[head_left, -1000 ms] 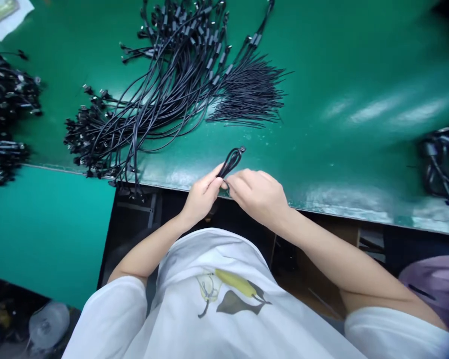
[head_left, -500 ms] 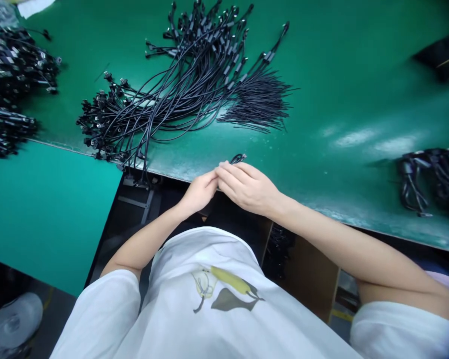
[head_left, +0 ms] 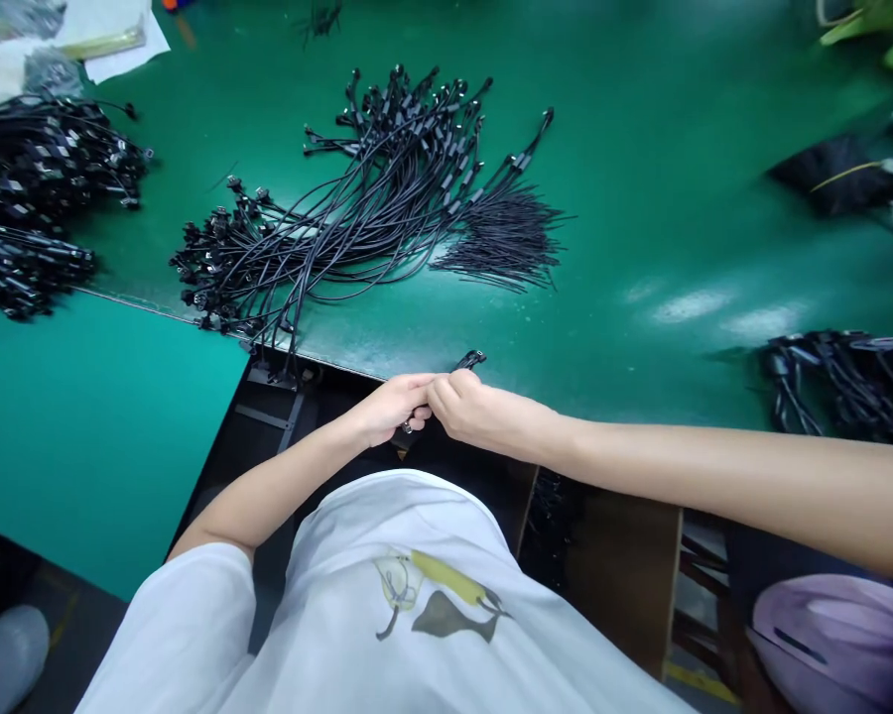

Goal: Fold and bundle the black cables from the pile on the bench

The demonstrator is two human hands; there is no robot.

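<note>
My left hand [head_left: 396,408] and my right hand [head_left: 467,409] meet at the table's front edge, fingers closed round a small folded black cable [head_left: 473,359]. One looped end of it sticks out above my right fingers; a connector end shows under my left fingers. The middle of the cable is hidden by the hands. Beyond them on the green table [head_left: 640,178] lies a spread pile of black cables [head_left: 372,208] with connectors at both ends. A fan of thin black ties [head_left: 502,238] touches that pile on its right.
More black cables [head_left: 52,159] are heaped at the far left, near white paper and plastic bags [head_left: 111,45]. Bundled cables [head_left: 848,382] lie at the right, with a black object [head_left: 826,178] behind them. A lilac seat [head_left: 840,635] stands at the lower right.
The view has shifted, so the table things sit lower in it. My right hand has turned, its fingers more curled, and a connector end now shows below my left hand.
</note>
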